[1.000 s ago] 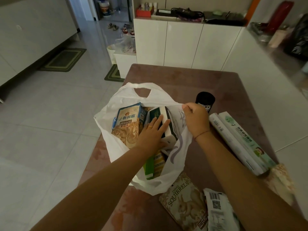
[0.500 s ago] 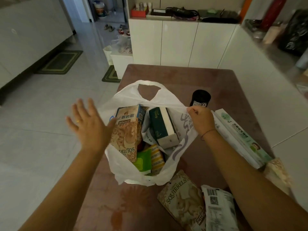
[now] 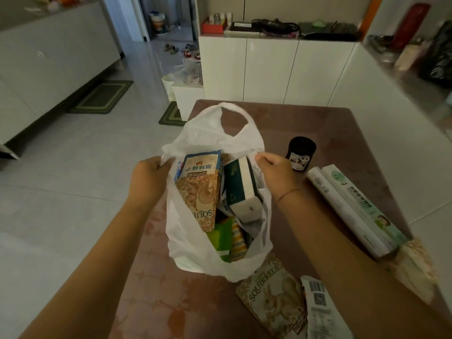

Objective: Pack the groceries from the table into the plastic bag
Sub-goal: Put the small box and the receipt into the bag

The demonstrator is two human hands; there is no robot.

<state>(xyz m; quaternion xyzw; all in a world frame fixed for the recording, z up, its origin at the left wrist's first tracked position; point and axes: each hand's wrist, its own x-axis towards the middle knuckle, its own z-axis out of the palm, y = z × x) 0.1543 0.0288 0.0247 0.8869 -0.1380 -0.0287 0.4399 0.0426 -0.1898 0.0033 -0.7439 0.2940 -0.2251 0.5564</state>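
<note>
A white plastic bag (image 3: 190, 243) stands open on the brown table (image 3: 318, 123). My left hand (image 3: 146, 182) grips its left rim and my right hand (image 3: 276, 172) grips its right rim. Inside sit a brown squirrel-print snack pack (image 3: 200, 192), a green and white box (image 3: 241, 189) and a green and yellow packet (image 3: 227, 238). On the table lie a black jar (image 3: 300, 154), two long rolled boxes (image 3: 352, 206), a second squirrel snack pack (image 3: 271, 297) and a white barcoded packet (image 3: 320, 311).
White cabinets (image 3: 269, 67) stand behind the table, and a white counter (image 3: 396, 118) runs along its right side. A pale patterned packet (image 3: 415, 265) lies at the table's right edge. Tiled floor (image 3: 73, 192) with green mats lies to the left.
My left hand came out of the bag, swung left and has taken hold of the bag's left rim. My right hand has kept its grip on the right rim.
</note>
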